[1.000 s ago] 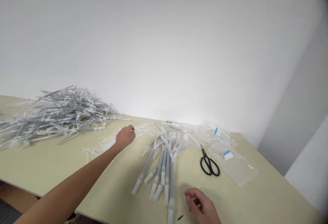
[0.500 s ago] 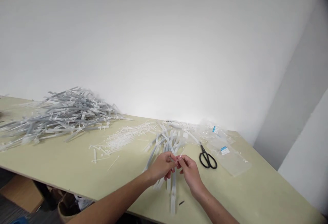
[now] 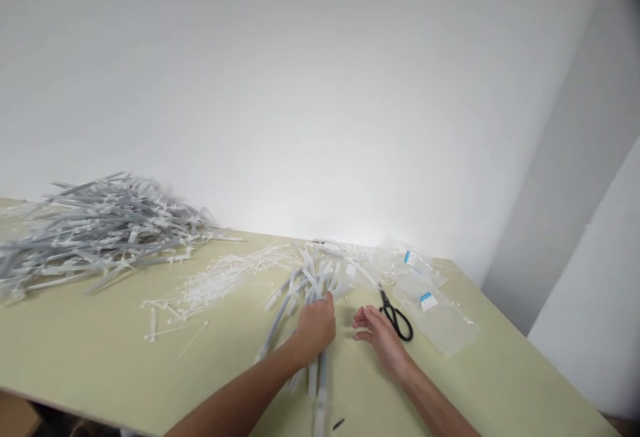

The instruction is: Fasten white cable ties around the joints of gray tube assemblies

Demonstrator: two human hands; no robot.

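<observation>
Left hand and right hand drawn apart since earlier; clear bags right of centre, blue-labelled, contents unclear; tubes grey, pale-ended, splayed lower centre beneath left hand; left fingers' grip hidden, cannot tell; right fingers spread.

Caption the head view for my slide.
Left hand over grey plastic tubes, open right hand beside black scissors, above a pale green table.

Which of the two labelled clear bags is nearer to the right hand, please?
The front bag, just right of the black scissors, is nearer to the right hand. The other bag lies farther back, toward the wall.
</observation>
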